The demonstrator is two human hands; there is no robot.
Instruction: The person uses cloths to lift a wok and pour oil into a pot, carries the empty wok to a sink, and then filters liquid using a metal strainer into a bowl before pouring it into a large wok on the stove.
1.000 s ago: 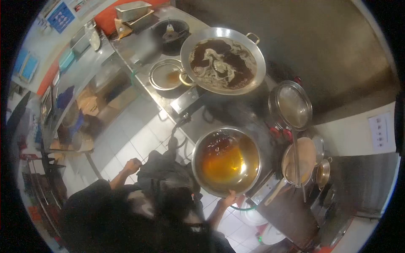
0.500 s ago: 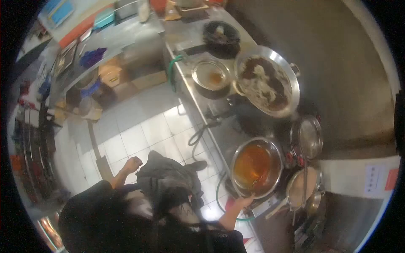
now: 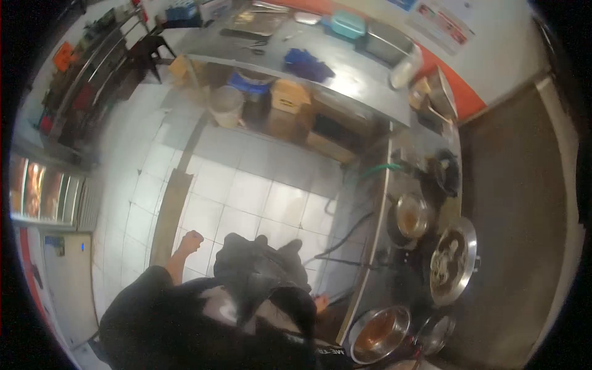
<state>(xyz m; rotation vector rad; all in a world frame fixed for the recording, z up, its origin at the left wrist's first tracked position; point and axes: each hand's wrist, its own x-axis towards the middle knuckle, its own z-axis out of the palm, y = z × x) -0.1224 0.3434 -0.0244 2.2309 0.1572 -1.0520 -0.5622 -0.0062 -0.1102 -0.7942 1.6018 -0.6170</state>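
My left hand [image 3: 192, 242] hangs over the tiled floor, fingers curled into a loose fist, with nothing showing in it. Low beside my body and near the counter's front edge is my right hand [image 3: 322, 302]. It is small and partly hidden by my dark clothing, so its fingers are unclear. To its right on the counter stands a steel bowl [image 3: 401, 316] of orange-brown liquid, apart from the hand. Beyond that are a large wok [image 3: 472, 250] with dark liquid and pale foam, a smaller pan [image 3: 409, 223] and a round strainer [image 3: 436, 333].
A steel table [image 3: 357, 83] across the far side bears a purple-blue cloth [image 3: 307, 65] and a turquoise tub [image 3: 348, 24]. Below stand a bucket [image 3: 226, 106] and a cardboard box [image 3: 289, 95]. A hose [image 3: 339, 250] runs along the counter front. A dark stool [image 3: 150, 52] stands far left.
My right hand has let go of the steel bowl's rim and drawn back beside my body. The view has turned left, so the counter and pans sit farther right and lower.
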